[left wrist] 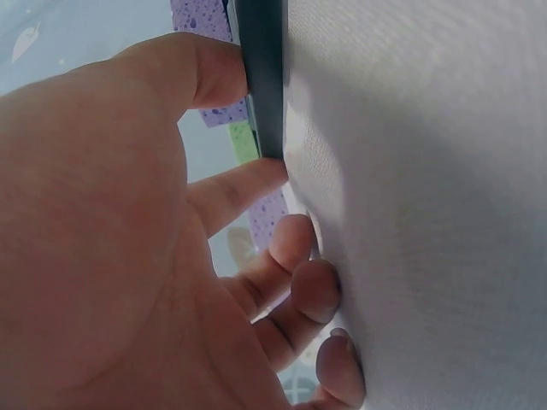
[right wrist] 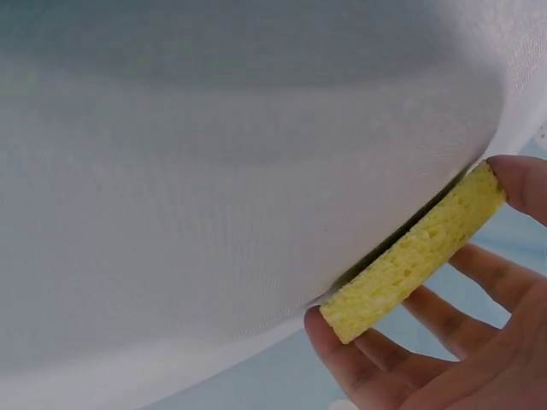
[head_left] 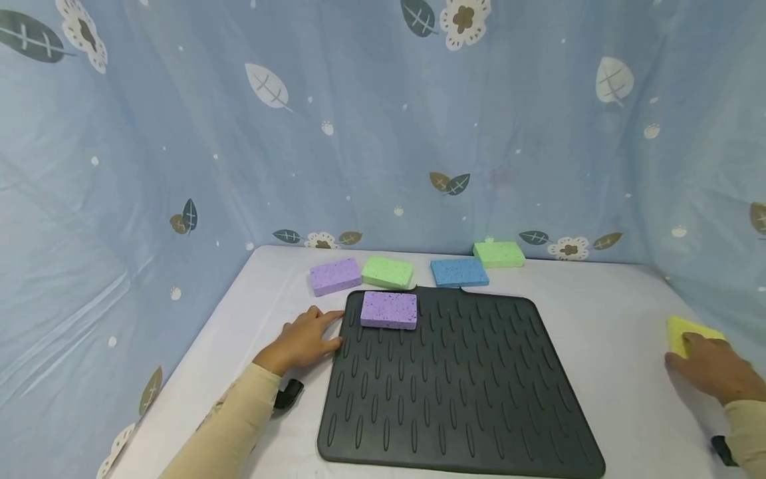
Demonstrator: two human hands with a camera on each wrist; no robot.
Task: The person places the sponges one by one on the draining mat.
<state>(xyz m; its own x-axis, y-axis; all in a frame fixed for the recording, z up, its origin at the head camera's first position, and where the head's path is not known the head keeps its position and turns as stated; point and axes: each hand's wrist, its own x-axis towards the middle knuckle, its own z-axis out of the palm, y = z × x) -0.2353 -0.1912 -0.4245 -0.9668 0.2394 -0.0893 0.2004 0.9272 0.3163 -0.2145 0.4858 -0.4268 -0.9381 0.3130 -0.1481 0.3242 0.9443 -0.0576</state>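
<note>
A dark ribbed mat lies on the white table, with a purple sponge resting on its far left corner. At the mat's left edge is my left hand, its thumb and index fingertips touching that edge; the left wrist view shows the other fingers loosely bent near the tabletop. Far to the right, my right hand holds a yellow sponge between the thumb and the fingers on its opposite end. That sponge is at the table surface or just above it; I cannot tell which.
Behind the mat, a second purple sponge, a green sponge, a blue sponge and another green sponge lie along the table's back. A blue patterned curtain hangs behind and beside the white table.
</note>
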